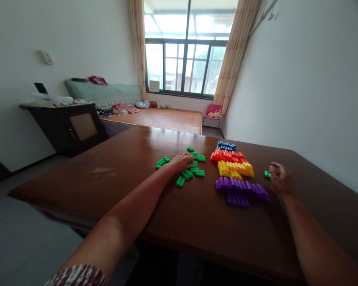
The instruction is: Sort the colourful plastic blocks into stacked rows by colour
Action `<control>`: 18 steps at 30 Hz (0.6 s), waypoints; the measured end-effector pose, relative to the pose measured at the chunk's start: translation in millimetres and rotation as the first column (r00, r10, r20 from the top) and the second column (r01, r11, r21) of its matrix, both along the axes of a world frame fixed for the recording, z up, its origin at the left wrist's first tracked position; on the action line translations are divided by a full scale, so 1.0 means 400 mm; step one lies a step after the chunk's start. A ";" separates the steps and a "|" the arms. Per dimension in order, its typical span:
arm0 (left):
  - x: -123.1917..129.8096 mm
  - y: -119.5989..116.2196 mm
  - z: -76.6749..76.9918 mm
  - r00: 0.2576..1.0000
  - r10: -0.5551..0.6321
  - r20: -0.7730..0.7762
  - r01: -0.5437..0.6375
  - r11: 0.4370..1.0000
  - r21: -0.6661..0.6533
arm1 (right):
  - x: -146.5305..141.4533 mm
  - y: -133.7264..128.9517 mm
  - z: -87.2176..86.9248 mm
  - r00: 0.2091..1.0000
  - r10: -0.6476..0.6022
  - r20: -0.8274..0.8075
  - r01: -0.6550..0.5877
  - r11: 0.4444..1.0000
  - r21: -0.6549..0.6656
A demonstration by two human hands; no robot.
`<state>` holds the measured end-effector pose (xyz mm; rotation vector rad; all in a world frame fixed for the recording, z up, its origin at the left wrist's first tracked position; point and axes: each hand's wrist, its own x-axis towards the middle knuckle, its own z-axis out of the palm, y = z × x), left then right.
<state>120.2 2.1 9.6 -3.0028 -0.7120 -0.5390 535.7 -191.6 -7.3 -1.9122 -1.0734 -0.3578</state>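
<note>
My left hand (181, 161) reaches over a loose scatter of small green ridged plastic pieces (188, 174), fingers stretched forward and down, partly covering some of them. On the right, my right hand (282, 178) has its fingers curled, with one green piece (267, 174) at its fingertips, low at the table surface. Between the hands lie groups of similar pieces sorted by colour: blue (226, 146) farthest, then orange-red (229, 155), yellow (235, 169), and purple (241, 189) nearest me. Many are lined up side by side in rows.
Everything rests on a brown wooden table (113, 190). Beyond it stand a low bed (173, 117) with cloths, and a pink chair (212, 111). A dark cabinet (74, 123) is at the left. White walls flank a curtained window (185, 67).
</note>
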 end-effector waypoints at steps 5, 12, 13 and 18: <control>-0.001 -0.010 0.005 0.991 0.102 0.083 -0.091 0.988 -0.124 | 0.002 -0.006 -0.003 0.999 0.024 0.028 -0.025 0.999 0.031; 0.024 -0.031 0.019 0.822 0.124 0.555 0.098 0.931 -0.352 | -0.151 -0.018 0.107 0.989 0.150 0.017 -0.150 0.967 0.205; 0.034 -0.039 0.026 0.777 0.142 0.613 0.140 0.911 -0.388 | -0.192 -0.009 0.130 0.980 0.196 0.019 -0.196 0.963 0.185; 0.097 -0.105 0.057 0.607 0.205 0.767 0.300 0.835 -0.461 | -0.420 0.072 0.211 0.757 0.653 -0.020 -0.643 0.740 -0.199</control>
